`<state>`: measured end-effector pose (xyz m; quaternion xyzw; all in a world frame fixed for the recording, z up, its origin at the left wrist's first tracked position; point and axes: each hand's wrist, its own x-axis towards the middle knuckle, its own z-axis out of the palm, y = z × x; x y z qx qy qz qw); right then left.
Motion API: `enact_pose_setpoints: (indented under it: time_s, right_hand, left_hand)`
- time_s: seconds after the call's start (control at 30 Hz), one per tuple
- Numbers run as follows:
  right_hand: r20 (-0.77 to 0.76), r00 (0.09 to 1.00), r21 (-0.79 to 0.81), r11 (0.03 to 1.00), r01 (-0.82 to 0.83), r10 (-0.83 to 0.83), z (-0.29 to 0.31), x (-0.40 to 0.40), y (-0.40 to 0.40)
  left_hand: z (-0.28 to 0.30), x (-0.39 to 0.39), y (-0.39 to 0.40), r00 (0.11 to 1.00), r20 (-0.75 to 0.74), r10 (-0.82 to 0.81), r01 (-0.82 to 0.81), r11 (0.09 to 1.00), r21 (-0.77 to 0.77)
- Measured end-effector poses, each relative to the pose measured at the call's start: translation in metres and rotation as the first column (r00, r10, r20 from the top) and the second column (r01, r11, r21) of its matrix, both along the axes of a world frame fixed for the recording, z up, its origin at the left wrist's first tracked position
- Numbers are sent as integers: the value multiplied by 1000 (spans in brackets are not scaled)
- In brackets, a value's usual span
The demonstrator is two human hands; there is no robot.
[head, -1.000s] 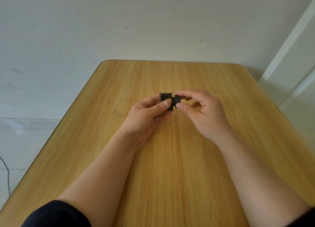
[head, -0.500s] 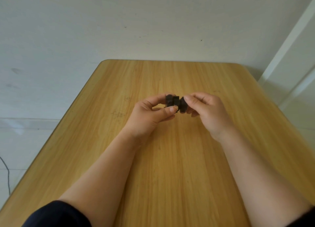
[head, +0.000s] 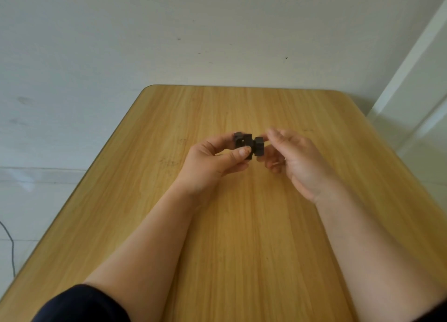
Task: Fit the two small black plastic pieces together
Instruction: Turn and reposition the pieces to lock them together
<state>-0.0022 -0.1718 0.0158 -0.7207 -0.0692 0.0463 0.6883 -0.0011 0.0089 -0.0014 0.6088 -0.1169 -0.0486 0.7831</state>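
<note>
Two small black plastic pieces sit pressed against each other above the middle of the wooden table [head: 242,237]. My left hand [head: 212,164] pinches the left black piece [head: 242,141] between thumb and fingers. The right black piece [head: 259,146] juts out to the right of it, touching it. My right hand [head: 297,159] is blurred, just right of that piece, palm turned toward me and fingers loosely apart. One fingertip is at the piece's upper right corner; no grip on it shows. How far the pieces interlock is hidden by my thumb.
The table's far edge runs close to a pale wall [head: 217,31]. A white door frame [head: 411,67] stands at the right. A thin dark cable [head: 9,244] hangs at the left, off the table.
My right hand has let go of the right piece and opened, drawing slightly right. Both pieces now stay together in my left hand, which has shifted a little.
</note>
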Motion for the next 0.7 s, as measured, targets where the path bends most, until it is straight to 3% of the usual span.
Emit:
enact_pose_setpoints:
  time_s: [0.13, 0.23, 0.7]
  right_hand:
    - [231, 973, -118, 993, 32, -4, -1, -2, 6]
    - [319, 947, -194, 976, 95, -29, -2, -2, 7]
    - [191, 978, -106, 989, 104, -83, -2, -2, 5]
  left_hand:
    - [1, 2, 3, 996, -88, -27, 17, 994, -111]
    - [2, 2, 2, 995, -94, -28, 17, 993, -116]
    - [3, -3, -2, 999, 33, -11, 10, 1000, 28]
